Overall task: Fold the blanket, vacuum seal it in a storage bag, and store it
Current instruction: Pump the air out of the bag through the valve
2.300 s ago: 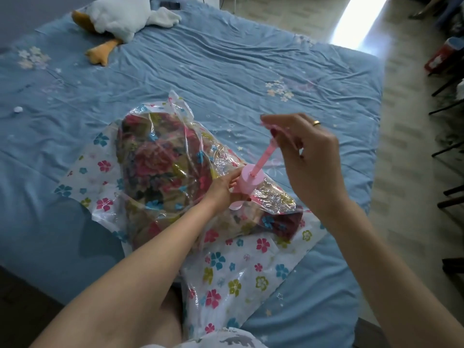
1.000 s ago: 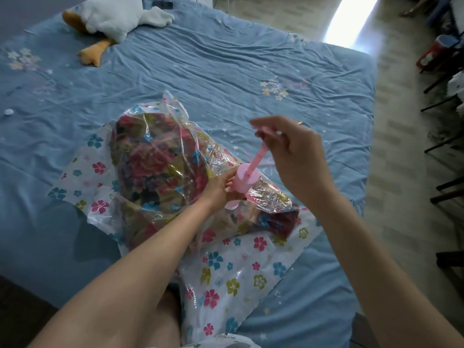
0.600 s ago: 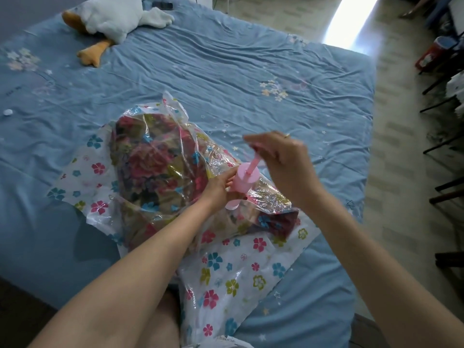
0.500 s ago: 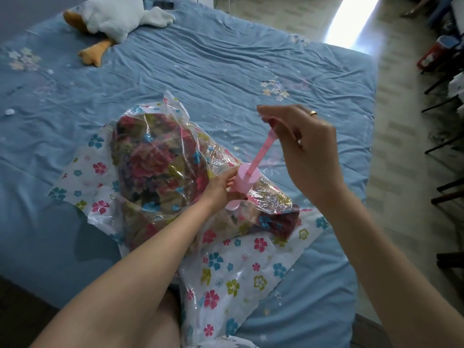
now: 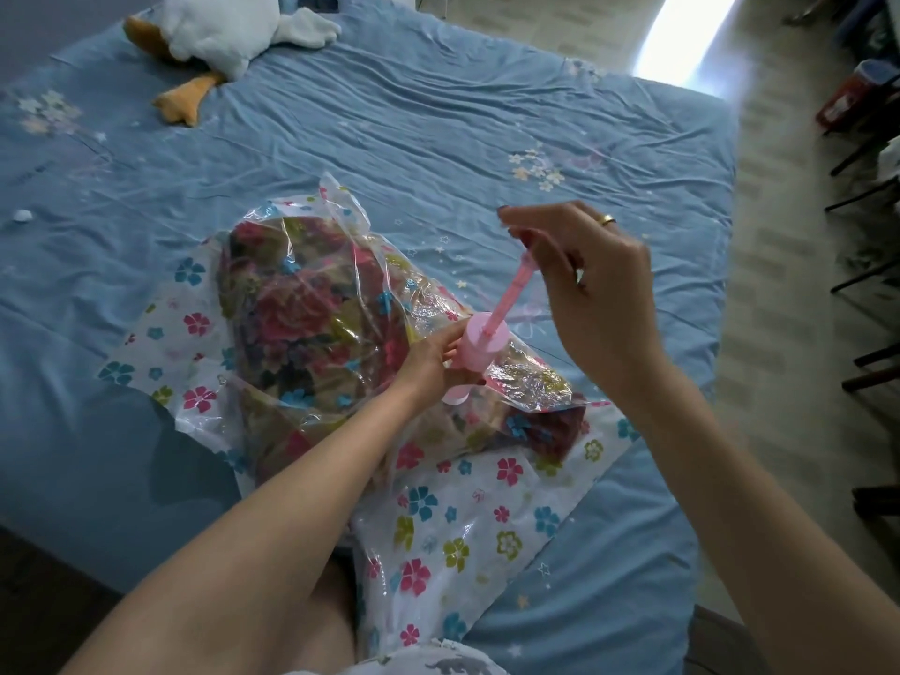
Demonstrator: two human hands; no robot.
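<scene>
Change since 0.5 s ago: pump rod (image 5: 511,292) drawn about as far out of pink pump body (image 5: 479,345) as before; right hand (image 5: 591,289) held at much the same height; bag and left hand unshifted.
Change since 0.6 s ago: rod raised from a nearly sunk position to a long exposed length.
Left hand (image 5: 431,365): fingers curled round the pump body, gripping it down onto the bag.
Right hand: fingertips pinched on the top of the rod, handle itself covered by the fingers; ring (image 5: 607,219) on 1 finger.
Blanket (image 5: 311,324): floral, folded, lying inside clear flowered storage bag (image 5: 438,528), on blue bed sheet (image 5: 438,114) near the front edge.
Step judged in hand: pumping air out, bag only partly shrunk, film loose and crinkled over the bundle.
Advice, pump seat: body best kept square and pressed firm on the valve, lest air leak back.
Advice, stroke: full straight pulls along the rod's axis, no sideways bending of the thin rod.
Advice, bag: loose film best smoothed away from the valve mouth.
Hidden: valve under the pump and left hand; bag's zip seal not made out.
Cut off: near end of bag at the lower frame edge; plush duck (image 5: 214,36) at the top edge.
Unclear: small white object (image 5: 22,215) at far left, kind not told; dark furniture at right.
</scene>
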